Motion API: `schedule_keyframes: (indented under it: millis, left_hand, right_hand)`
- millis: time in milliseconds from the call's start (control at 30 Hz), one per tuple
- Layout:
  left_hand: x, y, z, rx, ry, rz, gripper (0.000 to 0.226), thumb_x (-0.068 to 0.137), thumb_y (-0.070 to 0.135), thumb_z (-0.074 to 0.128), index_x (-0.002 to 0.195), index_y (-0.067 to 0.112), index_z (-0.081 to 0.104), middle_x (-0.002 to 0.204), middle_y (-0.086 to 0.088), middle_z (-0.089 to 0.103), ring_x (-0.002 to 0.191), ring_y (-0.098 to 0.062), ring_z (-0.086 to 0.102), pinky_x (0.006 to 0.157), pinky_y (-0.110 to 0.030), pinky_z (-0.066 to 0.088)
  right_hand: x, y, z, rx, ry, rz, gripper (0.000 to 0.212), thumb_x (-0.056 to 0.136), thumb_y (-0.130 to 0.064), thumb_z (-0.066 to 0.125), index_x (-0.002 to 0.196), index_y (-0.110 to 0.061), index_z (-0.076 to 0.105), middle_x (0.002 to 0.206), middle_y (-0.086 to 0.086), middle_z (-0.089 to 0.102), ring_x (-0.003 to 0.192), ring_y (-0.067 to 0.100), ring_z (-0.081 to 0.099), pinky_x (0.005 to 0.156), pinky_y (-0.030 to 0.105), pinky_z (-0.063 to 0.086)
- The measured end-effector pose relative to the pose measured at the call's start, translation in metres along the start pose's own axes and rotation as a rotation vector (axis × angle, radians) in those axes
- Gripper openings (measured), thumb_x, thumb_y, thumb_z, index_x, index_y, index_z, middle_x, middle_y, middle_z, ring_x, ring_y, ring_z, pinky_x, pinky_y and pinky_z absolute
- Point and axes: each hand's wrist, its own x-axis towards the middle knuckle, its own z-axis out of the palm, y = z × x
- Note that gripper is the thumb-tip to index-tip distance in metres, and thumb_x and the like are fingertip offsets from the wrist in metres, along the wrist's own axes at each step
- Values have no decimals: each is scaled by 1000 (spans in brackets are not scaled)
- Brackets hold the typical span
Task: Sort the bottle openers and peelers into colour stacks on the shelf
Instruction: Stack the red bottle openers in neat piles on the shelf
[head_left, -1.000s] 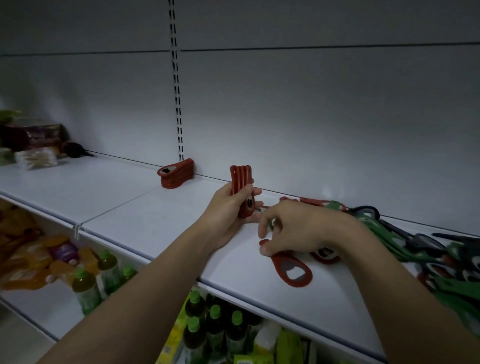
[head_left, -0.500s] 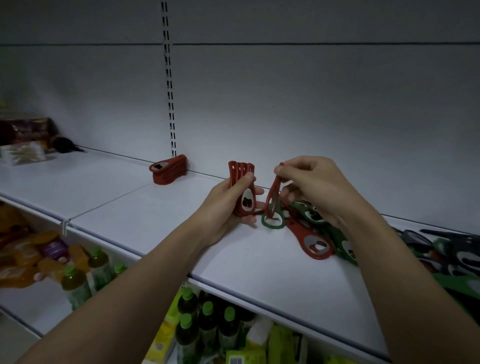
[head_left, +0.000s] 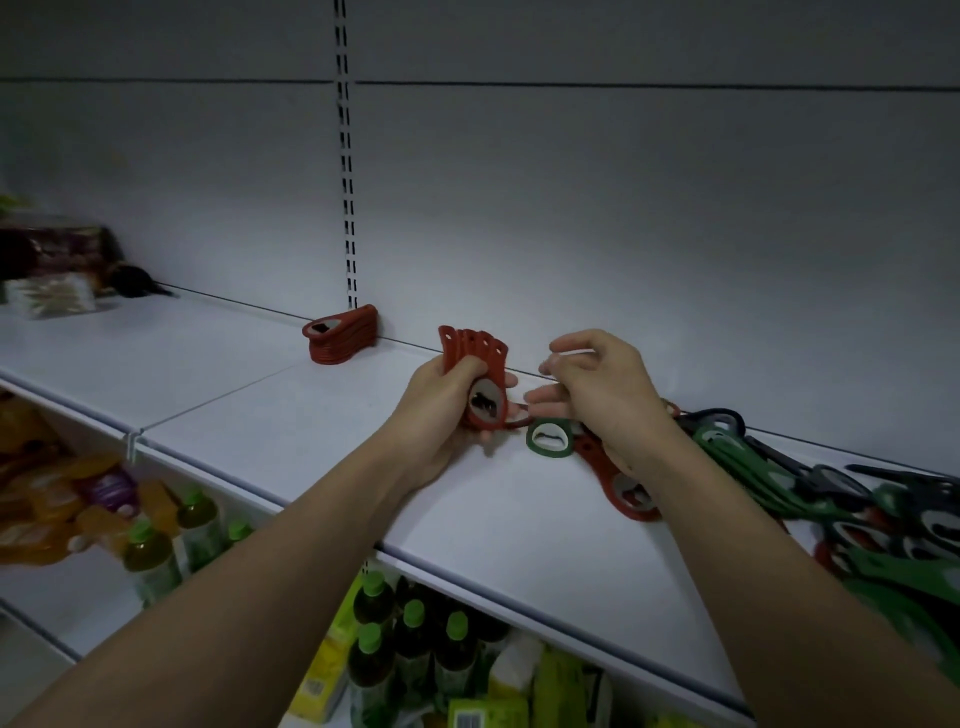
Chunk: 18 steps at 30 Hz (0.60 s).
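Observation:
My left hand (head_left: 439, 415) grips a fanned bundle of red bottle openers (head_left: 470, 351) upright on the white shelf (head_left: 249, 415). Just to the right of the bundle hovers my right hand (head_left: 605, 387), its fingers loosely curled and holding nothing. Below that hand a green opener (head_left: 549, 440) lies flat, and a red opener (head_left: 626, 491) lies partly under my right wrist. A neat stack of red openers (head_left: 343, 336) stands against the back wall. A mixed heap of green, black and red openers and peelers (head_left: 841, 504) spreads along the shelf at the right.
Packets and a dark object (head_left: 57, 270) sit at the shelf's far left. Below the shelf stand green-capped bottles (head_left: 410, 654) and orange packets (head_left: 57, 499). A slotted upright (head_left: 347, 171) runs up the back wall.
My right hand lifted a red opener from the shelf, brought it to the bundle in my left hand and let go of it. The bundle now has one more handle.

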Motion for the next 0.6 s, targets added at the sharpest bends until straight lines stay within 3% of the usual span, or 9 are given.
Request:
schedule_keyframes:
  millis: [67,133,233,300,400,500,600]
  left_hand:
    - [3,0,-4,-38,114,20,22,99,12,43,104,-1,60,80,-10,69,59,-20,65,37,-21,38]
    - [5,1,-9,-106,202,1,23,101,18,44,105,2,61,89,-9,68,71,-21,66,38,-20,39]
    - [6,1,-12,-157,224,-12,14,98,21,56,96,9,61,89,-6,66,82,-22,67,43,-22,47]
    - [6,0,-12,-140,204,14,7,93,9,64,98,8,59,88,-9,63,82,-23,68,47,-25,51]
    - [8,-4,-13,-115,219,58,21,89,-5,62,107,4,57,90,-11,61,77,-22,67,46,-27,50]
    - [9,-4,-13,-123,236,69,21,89,-8,59,107,3,56,89,-11,59,75,-22,65,44,-25,48]
    - [9,-4,-12,-84,231,82,21,90,-8,57,107,5,55,91,-10,59,77,-23,64,43,-25,48]
  right_hand:
    - [1,9,3,-140,-21,3,11,98,-4,51,101,-10,60,100,13,65,65,22,70,63,36,61]
    - [6,20,6,-501,-6,-133,11,96,-10,55,97,-15,65,96,4,67,69,16,64,65,31,56]
    - [9,26,16,-810,-120,-263,20,95,-22,59,112,-16,66,111,1,67,93,17,61,78,26,45]
    - [11,28,25,-949,-202,-275,30,94,-29,60,119,-12,64,118,7,64,109,24,58,82,29,42]
    - [11,30,32,-1076,-247,-275,33,94,-35,58,114,-8,62,113,11,60,108,31,57,82,35,44]
    - [8,28,30,-1117,-295,-241,41,97,-36,54,127,-8,55,125,11,50,114,32,54,95,42,45]
    - [6,27,26,-1162,-340,-227,39,99,-36,51,126,-8,56,124,11,44,111,33,54,93,42,45]
